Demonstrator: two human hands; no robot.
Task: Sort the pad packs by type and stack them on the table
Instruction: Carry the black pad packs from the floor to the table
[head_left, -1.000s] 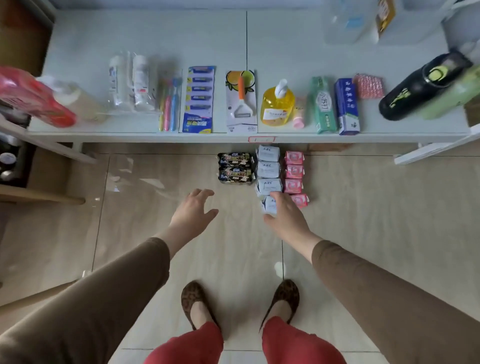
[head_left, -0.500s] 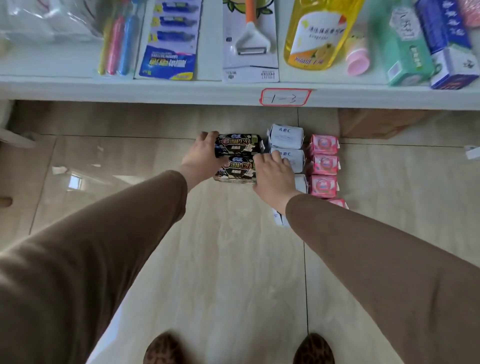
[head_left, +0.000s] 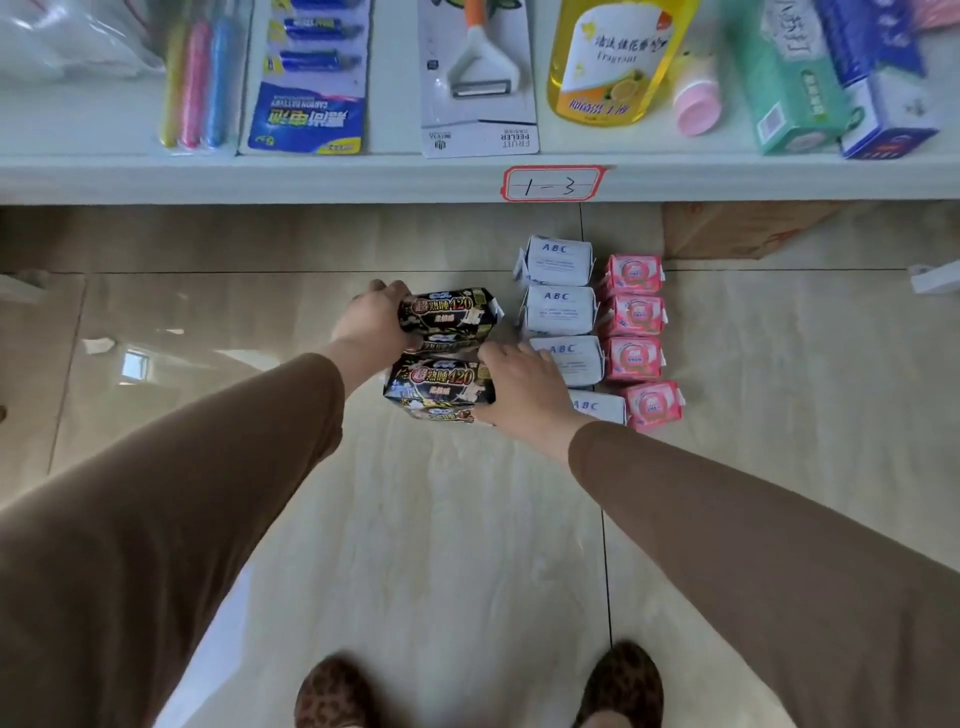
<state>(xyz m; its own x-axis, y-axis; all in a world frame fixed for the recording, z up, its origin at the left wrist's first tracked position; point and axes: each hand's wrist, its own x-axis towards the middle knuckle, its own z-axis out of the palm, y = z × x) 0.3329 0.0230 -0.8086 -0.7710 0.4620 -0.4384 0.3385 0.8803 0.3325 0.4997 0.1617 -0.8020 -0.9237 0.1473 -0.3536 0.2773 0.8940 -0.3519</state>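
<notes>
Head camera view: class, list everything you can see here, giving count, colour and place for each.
Black printed pad packs: two, floor, one gripped by each hand.
White ABC pad packs: four, column on floor.
Pink pad packs: four, column right of white.
White table: above, carrying toothbrushes, blue battery card, peeler card, yellow soap bottle, green box, blue box.
Left hand; right hand; leopard-print shoes.

"ABC" on white packs (head_left: 558, 312), "420" on black packs (head_left: 447, 312), "1-3" shelf tag (head_left: 551, 184)

sleeves (head_left: 171, 525): brown, long | shoes (head_left: 621, 686): leopard print, both ft
</notes>
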